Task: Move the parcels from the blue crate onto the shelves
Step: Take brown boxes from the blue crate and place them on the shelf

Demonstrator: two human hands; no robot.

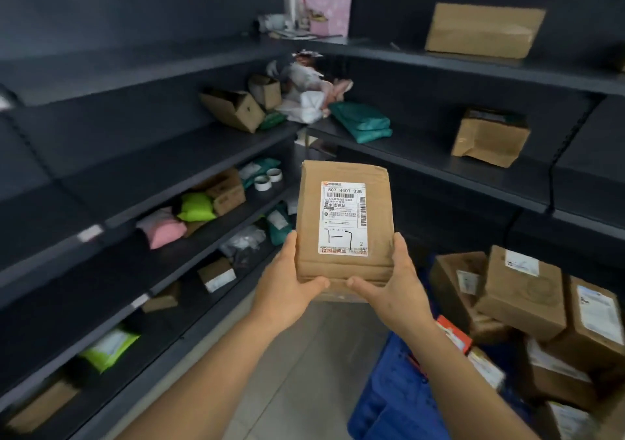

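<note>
Head view: parcel [343, 223] between shelves [439, 165]

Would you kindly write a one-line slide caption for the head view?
Both hands, left hand and right hand, hold a labelled cardboard parcel before dark shelves.

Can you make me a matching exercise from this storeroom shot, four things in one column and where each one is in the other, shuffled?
Things:
1. labelled flat parcel
2. teal bags
3. pink bag
4. blue crate

Places:
A. on the floor at lower right, beside stacked boxes
B. on a left-hand shelf, next to a bright green bag
C. held up between the left hand and right hand
D. on the right-hand middle shelf, near the corner

Pairs: 1-C, 2-D, 3-B, 4-A
</note>
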